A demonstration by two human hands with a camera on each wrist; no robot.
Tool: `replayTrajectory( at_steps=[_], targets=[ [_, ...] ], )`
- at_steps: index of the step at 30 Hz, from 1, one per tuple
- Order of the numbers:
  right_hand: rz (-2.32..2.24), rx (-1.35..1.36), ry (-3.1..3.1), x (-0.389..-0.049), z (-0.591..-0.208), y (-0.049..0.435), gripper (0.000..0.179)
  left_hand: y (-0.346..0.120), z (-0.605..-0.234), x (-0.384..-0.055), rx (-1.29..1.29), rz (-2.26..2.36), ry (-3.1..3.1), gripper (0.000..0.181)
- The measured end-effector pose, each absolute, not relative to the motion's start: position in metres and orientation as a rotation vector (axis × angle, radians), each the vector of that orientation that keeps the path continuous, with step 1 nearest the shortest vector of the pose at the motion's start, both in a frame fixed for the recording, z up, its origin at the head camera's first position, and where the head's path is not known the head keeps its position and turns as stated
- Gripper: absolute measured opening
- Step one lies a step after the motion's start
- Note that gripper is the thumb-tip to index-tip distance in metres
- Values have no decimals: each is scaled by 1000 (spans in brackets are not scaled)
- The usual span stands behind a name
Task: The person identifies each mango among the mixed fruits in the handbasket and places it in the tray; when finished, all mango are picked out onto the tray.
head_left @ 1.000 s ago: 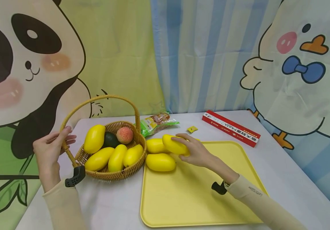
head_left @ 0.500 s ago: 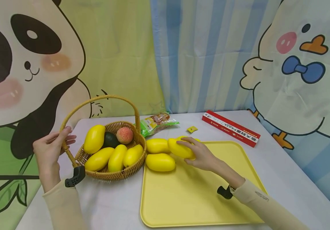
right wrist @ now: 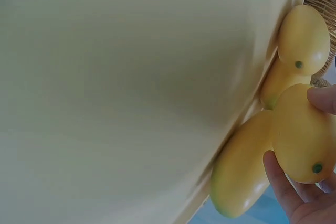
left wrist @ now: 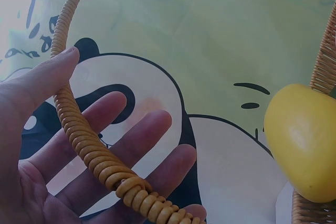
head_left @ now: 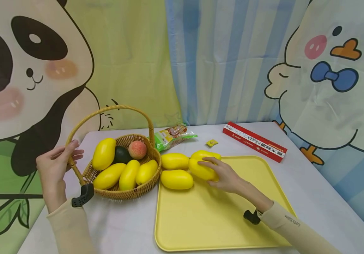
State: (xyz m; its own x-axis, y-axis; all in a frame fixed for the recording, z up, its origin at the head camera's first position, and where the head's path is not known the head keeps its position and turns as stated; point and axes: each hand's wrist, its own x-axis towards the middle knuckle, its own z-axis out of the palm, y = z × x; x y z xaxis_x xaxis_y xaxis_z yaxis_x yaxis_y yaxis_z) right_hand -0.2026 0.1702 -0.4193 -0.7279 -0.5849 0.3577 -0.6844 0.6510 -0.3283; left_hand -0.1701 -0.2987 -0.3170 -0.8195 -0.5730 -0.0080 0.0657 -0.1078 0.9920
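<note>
My right hand [head_left: 224, 176] grips a yellow mango [head_left: 201, 170] between thumb and fingers, over the back edge of the yellow tray [head_left: 207, 225]. In the right wrist view, the held mango [right wrist: 299, 137] overlaps another mango [right wrist: 242, 166] lying along the tray's rim. Two more mangoes, one at the back [head_left: 175, 161] and one in front [head_left: 177, 179], lie at the tray's left corner beside the wicker basket [head_left: 134, 192]. My left hand [head_left: 55, 165] is at the basket's handle [left wrist: 94, 156], thumb over it and fingers spread and nearly straight behind it.
In the basket are several mangoes, a dark green fruit [head_left: 122, 154] and a peach [head_left: 137, 150]. Behind the tray lie a green-edged food bag [head_left: 175, 135], a small yellow packet [head_left: 212, 143] and a red pasta box [head_left: 255, 141]. Printed curtains [head_left: 220, 70] hang behind the table.
My right hand has moved right and slightly toward me with the mango, revealing more of the mango behind it at the tray's back edge. The left hand and basket stay put.
</note>
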Motion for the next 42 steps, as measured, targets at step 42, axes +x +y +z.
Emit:
replayTrajectory(
  at_steps=[42],
  targets=[
    [600, 1107, -2761, -204, -434, 166, 69, -299, -318, -170, 526, -1994, -1721, 14]
  ],
)
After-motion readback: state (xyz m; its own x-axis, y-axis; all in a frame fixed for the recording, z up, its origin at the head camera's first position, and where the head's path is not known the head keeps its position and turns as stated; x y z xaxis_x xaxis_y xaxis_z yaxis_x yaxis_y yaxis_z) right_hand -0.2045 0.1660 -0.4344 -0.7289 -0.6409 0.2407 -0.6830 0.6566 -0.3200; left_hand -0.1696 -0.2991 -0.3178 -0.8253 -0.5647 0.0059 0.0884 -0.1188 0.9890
